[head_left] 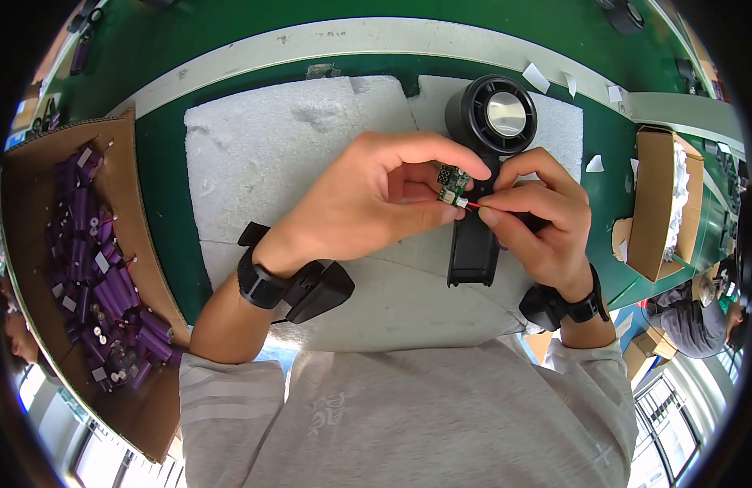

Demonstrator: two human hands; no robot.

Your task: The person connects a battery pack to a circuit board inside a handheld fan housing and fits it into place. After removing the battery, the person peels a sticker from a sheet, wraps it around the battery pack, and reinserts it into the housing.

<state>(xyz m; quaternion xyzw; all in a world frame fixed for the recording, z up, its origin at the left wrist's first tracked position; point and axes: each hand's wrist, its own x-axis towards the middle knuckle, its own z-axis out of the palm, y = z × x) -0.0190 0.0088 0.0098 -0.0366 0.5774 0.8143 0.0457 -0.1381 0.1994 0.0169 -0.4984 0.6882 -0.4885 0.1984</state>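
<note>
Between its thumb and fingers, my left hand holds a small green circuit board. A white plug with thin red and black wires sits at the board's lower edge. My right hand pinches those wires close to the plug. Whether the plug is fully seated cannot be seen. Behind and under both hands lies a black handheld fan, with its round head pointing away from me. Its handle is partly hidden by my fingers.
White foam sheets cover the green table under my hands. At left stands a cardboard box of purple battery cells. A smaller carton with white packets is at right. Paper scraps lie at the far right.
</note>
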